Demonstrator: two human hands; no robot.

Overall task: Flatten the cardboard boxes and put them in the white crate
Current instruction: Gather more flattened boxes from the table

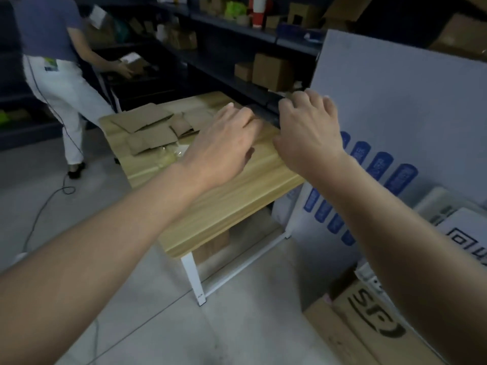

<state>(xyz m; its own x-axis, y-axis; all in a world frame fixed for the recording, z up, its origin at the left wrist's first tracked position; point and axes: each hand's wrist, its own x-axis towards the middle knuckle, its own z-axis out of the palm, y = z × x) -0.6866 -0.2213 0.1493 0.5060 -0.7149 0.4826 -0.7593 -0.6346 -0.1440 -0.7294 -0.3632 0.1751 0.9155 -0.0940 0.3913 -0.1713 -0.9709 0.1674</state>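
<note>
Across mid-frame the wooden desk (pixel 224 206) slants from lower centre toward upper left; on its far end, upper left of centre, cardboard boxes (pixel 147 133) lie already flattened, long axis roughly left to right; crating looks left to do, and I see no sure white crate; left grip (pixel 224 146) hovers spread, empty; right grip (pixel 308 127) curls at a dark shelf edge (pixel 266 116), whether clamped I cannot tell.

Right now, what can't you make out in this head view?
Head view:
- Right hand: fingertips at the dark shelf edge; blur hides any grip.
- Flattened cardboard: count lost to overlap and blur.
- Box under the table: mostly hidden by the tabletop.
- Other person: cut by the top edge.
</note>
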